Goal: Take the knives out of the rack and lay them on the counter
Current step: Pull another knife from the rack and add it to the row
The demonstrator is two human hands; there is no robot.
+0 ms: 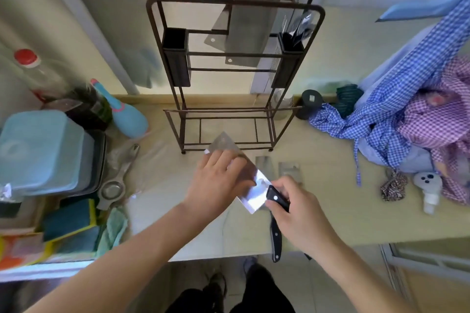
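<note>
Centrally, the right hand [300, 213] gripped the black riveted handle of a broad, shiny cleaver [250, 192]; the left hand [220, 183] lay flat, fingers spread, seemingly on its blade.

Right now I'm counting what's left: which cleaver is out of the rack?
The black-handled cleaver, held low over the counter by both hands. The other cleavers hang in the rack.

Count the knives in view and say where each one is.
3, maybe more hidden. One cleaver on the counter under both hands; two cleavers hanging in the rack, overlapping.
</note>
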